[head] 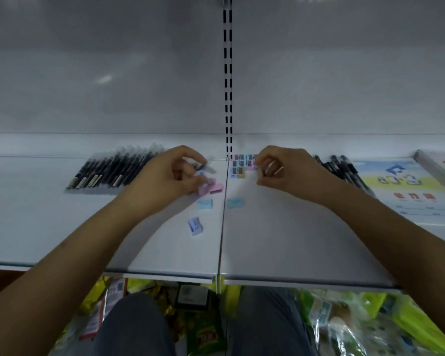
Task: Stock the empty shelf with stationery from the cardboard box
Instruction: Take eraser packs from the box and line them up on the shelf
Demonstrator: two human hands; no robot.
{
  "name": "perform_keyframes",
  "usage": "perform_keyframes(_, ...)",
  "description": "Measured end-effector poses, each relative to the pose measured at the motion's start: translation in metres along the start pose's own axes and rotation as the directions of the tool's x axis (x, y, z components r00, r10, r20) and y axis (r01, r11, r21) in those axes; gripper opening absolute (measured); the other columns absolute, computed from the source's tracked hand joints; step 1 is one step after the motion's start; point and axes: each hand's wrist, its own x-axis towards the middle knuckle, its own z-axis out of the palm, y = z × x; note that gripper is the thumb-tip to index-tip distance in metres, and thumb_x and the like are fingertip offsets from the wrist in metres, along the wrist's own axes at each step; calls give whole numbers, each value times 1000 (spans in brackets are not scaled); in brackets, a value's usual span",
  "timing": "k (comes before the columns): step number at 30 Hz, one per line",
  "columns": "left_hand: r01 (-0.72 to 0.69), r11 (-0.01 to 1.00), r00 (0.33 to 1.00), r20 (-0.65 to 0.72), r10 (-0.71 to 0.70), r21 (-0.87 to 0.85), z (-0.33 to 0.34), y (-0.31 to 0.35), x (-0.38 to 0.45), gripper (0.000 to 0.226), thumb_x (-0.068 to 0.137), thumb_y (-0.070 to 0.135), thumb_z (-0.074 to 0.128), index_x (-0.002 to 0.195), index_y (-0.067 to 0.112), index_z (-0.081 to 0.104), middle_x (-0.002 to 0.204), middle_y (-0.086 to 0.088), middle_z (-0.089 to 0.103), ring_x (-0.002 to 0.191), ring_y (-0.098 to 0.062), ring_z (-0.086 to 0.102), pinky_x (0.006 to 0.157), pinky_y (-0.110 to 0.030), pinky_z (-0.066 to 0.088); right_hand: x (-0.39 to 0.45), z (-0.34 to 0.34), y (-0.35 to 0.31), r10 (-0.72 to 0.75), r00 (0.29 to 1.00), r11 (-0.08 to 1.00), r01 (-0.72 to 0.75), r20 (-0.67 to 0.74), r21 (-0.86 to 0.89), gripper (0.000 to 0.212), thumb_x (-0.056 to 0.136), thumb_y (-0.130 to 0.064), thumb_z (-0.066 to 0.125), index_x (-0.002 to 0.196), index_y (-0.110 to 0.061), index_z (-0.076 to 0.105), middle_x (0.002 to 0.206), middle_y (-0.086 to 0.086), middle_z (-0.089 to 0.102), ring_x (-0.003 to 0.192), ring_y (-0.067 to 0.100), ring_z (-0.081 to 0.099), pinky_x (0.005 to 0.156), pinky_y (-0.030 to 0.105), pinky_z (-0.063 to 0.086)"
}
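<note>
**Sharpeners go onto the white shelf, one hand on each side of the seam**

Starting at your left, a row of dark pens (113, 170) lies packed side by side on the white shelf (49, 227), slanting away toward the back panel. Your left hand (170, 176) sits just to their right, fingers curled over a small cluster of pink sharpeners (211, 187); motion blur makes it hard to say which pieces you actually pinch, though something pale sits between your fingertips. Nearer to you, a light blue sharpener (204, 203) and a lilac one (195, 226) lie loose on the board, apart from each other. Just across the seam between the two shelf boards lies another light blue sharpener (235, 202). Behind it, against the slotted upright (228, 98), a tidy block of sharpeners (243, 165) stands in rows. Your right hand (285, 170) rests beside that block with fingers curled, thumb and forefinger pinching a small pale piece. Further right lie more black pens (339, 168), then a printed booklet (406, 186) flat on the shelf. Below the front edge, your knees and bright packaged goods (370, 322) show.
</note>
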Motion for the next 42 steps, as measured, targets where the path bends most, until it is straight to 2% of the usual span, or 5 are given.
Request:
perform_keyframes(11, -1, 993, 921, 387, -44, 115, 69, 26, 71, 17, 86, 7, 73, 101, 17, 73, 82, 1, 76, 72, -7, 70, 66, -17, 52, 6, -2, 21, -24, 986, 994, 42, 168, -105, 26, 80, -30, 79, 104, -26, 71, 92, -15, 63, 83, 0, 59, 77, 14, 47)
perform_keyframes(19, -119, 940, 961, 274, 29, 321, 44, 19, 77, 26, 84, 33, 76, 108, 36, 69, 94, 15, 66, 62, 6, 57, 59, -11, 45, 5, -2, 26, 2, 983, 995, 17, 183, -102, 59, 73, -39, 82, 127, -30, 60, 107, -14, 57, 85, 1, 61, 82, 17, 49)
perform_keyframes(25, -110, 886, 971, 239, -2, 451, 0, -3, 60, 25, 74, 54, 73, 98, 49, 64, 99, 16, 62, 86, 1, 58, 72, -11, 48, 6, 10, 22, -97, 979, 989, 116, 181, -96, 36, 81, -36, 76, 115, -36, 63, 109, -16, 54, 87, -2, 56, 79, 4, 39)
perform_keyframes(36, -173, 868, 970, 232, 69, 465, 18, -11, 48, 13, 82, 38, 77, 85, 26, 73, 76, 12, 67, 72, -2, 61, 61, -7, 44, 9, 16, 20, -27, 989, 997, 36, 144, -63, 22, 80, -34, 77, 97, -32, 63, 89, -18, 60, 77, -3, 57, 67, 7, 44)
perform_keyframes(42, -54, 974, 981, 192, 11, 221, 32, 2, 55, 5, 83, 27, 78, 85, 24, 75, 69, 10, 70, 55, 1, 59, 57, -13, 49, 8, 14, 21, -9, 993, 998, 17, 115, -67, 24, 79, -33, 79, 96, -28, 64, 80, -17, 57, 74, -2, 57, 66, 12, 46)
